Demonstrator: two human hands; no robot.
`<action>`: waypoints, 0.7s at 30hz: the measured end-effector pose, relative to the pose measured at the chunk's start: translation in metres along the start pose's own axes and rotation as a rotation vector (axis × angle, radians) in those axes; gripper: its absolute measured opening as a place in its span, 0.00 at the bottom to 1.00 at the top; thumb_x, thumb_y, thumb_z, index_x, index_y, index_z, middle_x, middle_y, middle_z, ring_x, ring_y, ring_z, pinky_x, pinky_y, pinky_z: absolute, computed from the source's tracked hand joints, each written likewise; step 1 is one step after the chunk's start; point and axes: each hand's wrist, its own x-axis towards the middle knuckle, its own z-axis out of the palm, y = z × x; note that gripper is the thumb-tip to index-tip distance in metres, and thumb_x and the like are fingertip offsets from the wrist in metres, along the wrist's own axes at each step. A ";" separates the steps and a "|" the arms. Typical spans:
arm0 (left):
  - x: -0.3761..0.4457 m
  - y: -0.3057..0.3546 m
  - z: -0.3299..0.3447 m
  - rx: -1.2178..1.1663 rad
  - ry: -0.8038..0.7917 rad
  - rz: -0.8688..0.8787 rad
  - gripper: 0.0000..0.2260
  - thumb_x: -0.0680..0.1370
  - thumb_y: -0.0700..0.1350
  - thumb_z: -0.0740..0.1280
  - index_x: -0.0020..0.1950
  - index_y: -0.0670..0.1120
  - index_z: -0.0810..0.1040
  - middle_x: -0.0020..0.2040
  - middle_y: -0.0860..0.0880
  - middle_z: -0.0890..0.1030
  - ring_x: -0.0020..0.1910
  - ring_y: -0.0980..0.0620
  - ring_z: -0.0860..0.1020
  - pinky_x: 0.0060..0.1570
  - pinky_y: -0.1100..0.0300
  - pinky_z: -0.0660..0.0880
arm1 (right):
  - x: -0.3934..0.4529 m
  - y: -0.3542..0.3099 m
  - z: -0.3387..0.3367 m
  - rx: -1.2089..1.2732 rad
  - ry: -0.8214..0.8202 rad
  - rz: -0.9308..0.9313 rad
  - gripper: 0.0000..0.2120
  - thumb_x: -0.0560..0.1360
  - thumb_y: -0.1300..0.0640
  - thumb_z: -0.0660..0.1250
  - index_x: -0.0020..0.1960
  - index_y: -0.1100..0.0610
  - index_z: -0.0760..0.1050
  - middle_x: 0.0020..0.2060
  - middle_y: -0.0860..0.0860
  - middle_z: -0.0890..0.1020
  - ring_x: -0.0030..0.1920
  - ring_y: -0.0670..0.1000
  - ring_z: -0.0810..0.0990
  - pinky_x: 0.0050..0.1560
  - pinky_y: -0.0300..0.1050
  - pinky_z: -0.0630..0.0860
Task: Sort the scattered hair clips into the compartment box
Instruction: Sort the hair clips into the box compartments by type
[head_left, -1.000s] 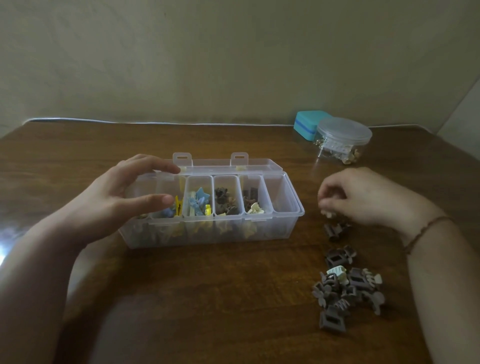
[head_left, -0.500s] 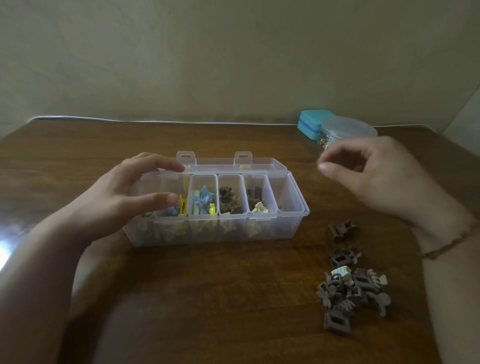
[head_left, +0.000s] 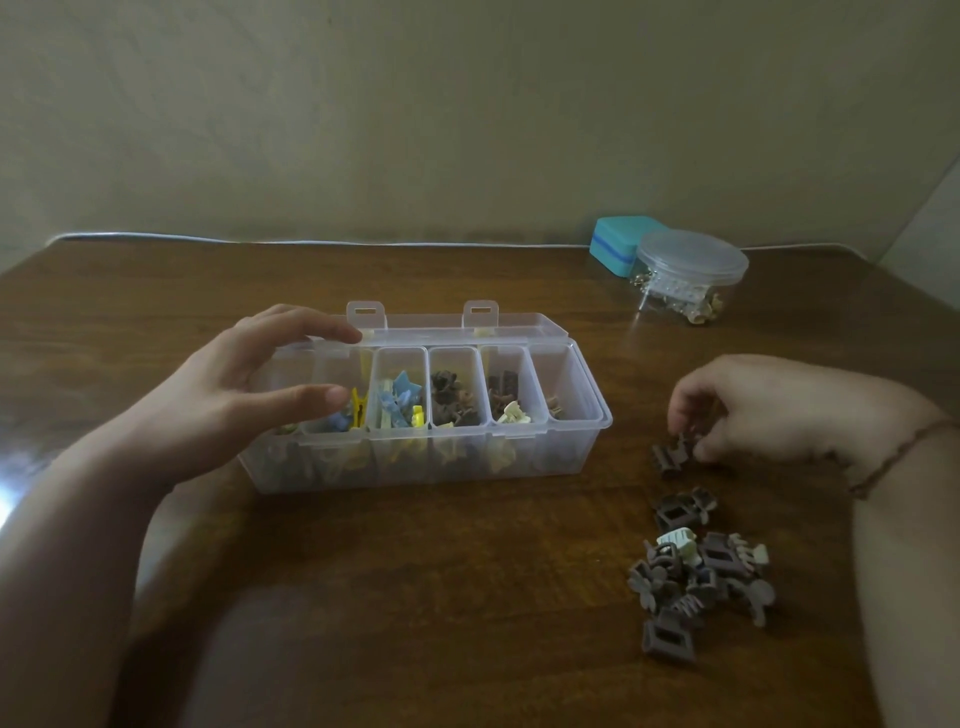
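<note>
So from the head cam: the left hand (head_left: 228, 395) rests on the left end of the clear compartment box (head_left: 426, 457), fingers straight and spread, holding nothing. The right hand (head_left: 769, 410) is down on the wooden table (head_left: 415, 597), fingertips curled and pinching a brown clip (head_left: 670, 457) right of the box. A pile of mostly brown clips (head_left: 701, 577) sits nearer the camera, below that hand. Blue, yellow, brown and cream clips fill several compartments.

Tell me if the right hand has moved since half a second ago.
Yes. The right hand has dropped from beside the round jar to the table, fingers on a brown clip.
</note>
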 end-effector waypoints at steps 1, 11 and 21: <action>0.000 0.000 0.000 0.002 0.000 0.001 0.38 0.55 0.79 0.67 0.61 0.64 0.78 0.60 0.64 0.77 0.63 0.57 0.73 0.64 0.38 0.70 | 0.003 0.001 -0.001 0.007 0.101 0.016 0.10 0.71 0.56 0.73 0.43 0.41 0.77 0.48 0.43 0.79 0.46 0.43 0.77 0.44 0.41 0.75; -0.001 0.001 -0.001 0.002 -0.007 0.003 0.36 0.56 0.78 0.68 0.61 0.64 0.78 0.60 0.64 0.77 0.64 0.54 0.73 0.64 0.37 0.69 | -0.002 -0.054 0.014 0.466 0.608 -0.444 0.06 0.71 0.48 0.72 0.48 0.44 0.80 0.41 0.42 0.83 0.41 0.41 0.81 0.40 0.37 0.75; 0.000 0.000 -0.001 0.010 -0.003 0.000 0.37 0.55 0.79 0.67 0.61 0.64 0.78 0.60 0.64 0.76 0.64 0.55 0.73 0.64 0.38 0.70 | -0.005 -0.020 0.003 0.040 -0.083 -0.151 0.14 0.70 0.51 0.75 0.49 0.37 0.74 0.49 0.40 0.78 0.47 0.41 0.77 0.48 0.42 0.77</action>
